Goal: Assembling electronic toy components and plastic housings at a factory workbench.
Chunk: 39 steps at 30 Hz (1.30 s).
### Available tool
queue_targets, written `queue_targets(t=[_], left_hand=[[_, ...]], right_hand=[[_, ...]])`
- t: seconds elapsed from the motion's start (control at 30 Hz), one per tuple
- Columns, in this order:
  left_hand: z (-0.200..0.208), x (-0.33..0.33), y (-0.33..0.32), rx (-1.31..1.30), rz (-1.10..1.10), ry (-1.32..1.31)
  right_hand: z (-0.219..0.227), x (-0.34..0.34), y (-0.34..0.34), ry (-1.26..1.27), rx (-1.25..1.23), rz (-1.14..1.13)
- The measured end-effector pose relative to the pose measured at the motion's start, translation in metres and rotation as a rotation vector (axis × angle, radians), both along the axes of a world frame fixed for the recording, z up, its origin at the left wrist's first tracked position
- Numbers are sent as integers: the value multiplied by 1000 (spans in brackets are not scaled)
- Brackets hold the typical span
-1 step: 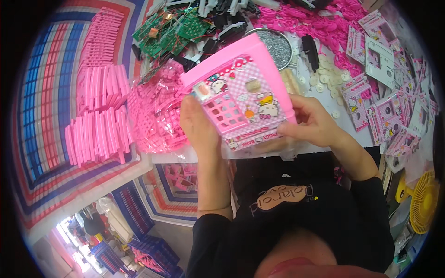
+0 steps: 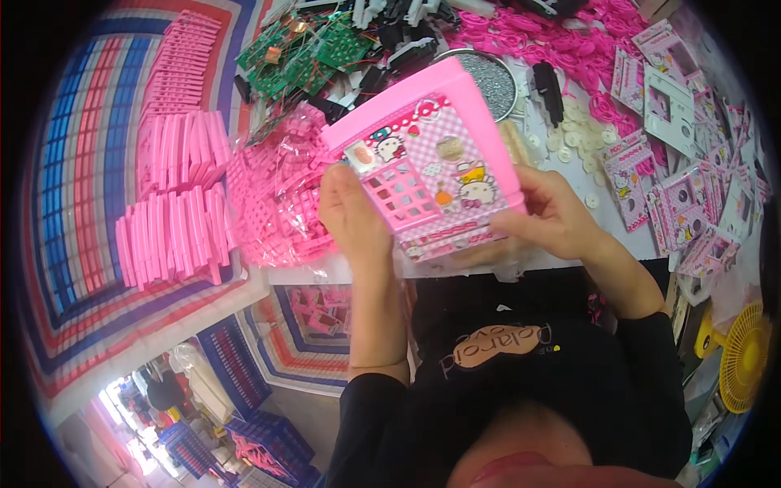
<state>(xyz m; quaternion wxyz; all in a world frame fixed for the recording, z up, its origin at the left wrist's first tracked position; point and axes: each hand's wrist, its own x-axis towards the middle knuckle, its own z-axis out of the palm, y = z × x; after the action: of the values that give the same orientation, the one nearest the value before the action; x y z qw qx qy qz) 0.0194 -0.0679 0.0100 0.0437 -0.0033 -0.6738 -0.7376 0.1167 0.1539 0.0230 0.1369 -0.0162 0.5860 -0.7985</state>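
Observation:
Between my two hands is a pink plastic toy money box (image 2: 443, 183), held tilted above the near edge of the table. Its printed front carries cartoon figures, a checked pattern, a grid of square openings and a round opening. My left hand (image 2: 351, 213) grips its left edge, with the thumb along the side. At the lower right corner my right hand (image 2: 553, 213) is closed on it, thumb on the front; the other fingertips are partly hidden behind. A clear bag of pink grid-like parts (image 2: 281, 195) lies left of my left hand.
Rows of pink plastic panels (image 2: 175, 236) stand at left on a striped sheet (image 2: 77, 203). Green circuit boards (image 2: 313, 61), a round dish of small metal bits (image 2: 492, 85) and white discs (image 2: 573, 138) lie behind. Printed panels (image 2: 687, 199) pile up right, above a yellow fan (image 2: 744, 358).
The money box and both hands have shifted very slightly to the right. Both hands keep their hold on it.

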Motion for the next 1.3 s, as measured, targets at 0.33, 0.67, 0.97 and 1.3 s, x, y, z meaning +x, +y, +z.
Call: queue_targets(t=[0.33,0.67,0.97,1.3], left_hand=[[-17,-7,12,131,-57,-91],[-24,21,8,-138,-84,139],[13,-24,-24,-217,-539,464],[-17,25,-33,-948,-866,669]], right_hand=[[-15,5,1,77,-28,-171],[-31,9,-9,273,69,-199],[-27,-49,70,639,846,-157],[-44,-12,61,792,1425,198]])
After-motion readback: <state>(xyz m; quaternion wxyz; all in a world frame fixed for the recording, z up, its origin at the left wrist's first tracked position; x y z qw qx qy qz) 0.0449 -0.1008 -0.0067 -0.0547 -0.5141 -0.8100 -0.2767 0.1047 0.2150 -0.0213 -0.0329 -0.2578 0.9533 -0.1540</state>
